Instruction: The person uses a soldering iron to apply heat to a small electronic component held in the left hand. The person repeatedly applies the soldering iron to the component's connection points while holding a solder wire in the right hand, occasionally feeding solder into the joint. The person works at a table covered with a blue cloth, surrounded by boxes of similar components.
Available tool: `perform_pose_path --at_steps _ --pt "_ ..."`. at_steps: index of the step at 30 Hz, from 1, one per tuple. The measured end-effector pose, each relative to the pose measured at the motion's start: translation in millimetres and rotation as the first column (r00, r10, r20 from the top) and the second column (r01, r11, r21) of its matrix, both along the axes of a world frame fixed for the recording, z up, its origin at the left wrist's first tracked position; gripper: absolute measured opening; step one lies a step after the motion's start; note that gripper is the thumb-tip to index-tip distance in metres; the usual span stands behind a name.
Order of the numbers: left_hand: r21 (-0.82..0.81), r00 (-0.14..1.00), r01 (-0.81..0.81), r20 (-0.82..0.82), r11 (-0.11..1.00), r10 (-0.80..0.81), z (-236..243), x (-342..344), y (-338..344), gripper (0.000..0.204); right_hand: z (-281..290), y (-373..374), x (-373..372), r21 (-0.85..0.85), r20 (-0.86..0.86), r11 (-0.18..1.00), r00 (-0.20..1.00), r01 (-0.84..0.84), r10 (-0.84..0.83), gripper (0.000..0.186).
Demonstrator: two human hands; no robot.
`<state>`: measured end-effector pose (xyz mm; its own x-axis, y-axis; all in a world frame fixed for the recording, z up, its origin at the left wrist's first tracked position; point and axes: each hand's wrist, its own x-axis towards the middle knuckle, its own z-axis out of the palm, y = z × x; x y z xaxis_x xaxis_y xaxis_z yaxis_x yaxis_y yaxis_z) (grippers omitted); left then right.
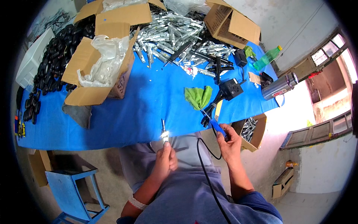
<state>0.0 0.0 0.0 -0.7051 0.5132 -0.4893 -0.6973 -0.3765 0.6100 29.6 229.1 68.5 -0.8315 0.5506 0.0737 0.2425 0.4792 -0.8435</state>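
grips a shiny silver metal part (165, 136) in the left hand (164, 162), with thumb pressed on its lower end; projects upward beyond the thumb, near the front edge of the blue-covered table (143, 112). clasps a blue-handled tool (217, 127) in the right hand (230, 143); points up and left, toward the green cloth (195, 98), apart from the metal part. note a pile of silver pieces (175, 30) well beyond both hands.

Head cam, L of pair, wide fisheye, looks down/fwd over nearby hands (164, 163) & blue table (149, 98).
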Motion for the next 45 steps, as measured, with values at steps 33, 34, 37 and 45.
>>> perform_pose_path --at_steps 33,34,37,45 --pt "-0.14 0.999 -0.007 -0.05 0.99 0.0 0 -1 3 0.049 38 -10 15 -0.135 -0.235 0.99 0.972 -0.032 0.0 0.018" --pt "-0.163 0.997 -0.017 -0.071 0.986 0.005 -1 -1 5 0.049 39 -12 14 -0.056 -0.27 0.997 0.963 -0.044 0.027 0.016" --pt "-0.188 0.994 -0.032 -0.11 0.982 0.012 -2 -2 5 0.049 43 -18 14 0.107 -0.246 0.988 0.96 -0.114 0.138 0.015" --pt "-0.217 0.985 -0.042 -0.174 0.975 0.003 -7 -1 4 0.05 49 -29 5 0.312 -0.343 0.928 0.887 -0.202 0.309 0.008"
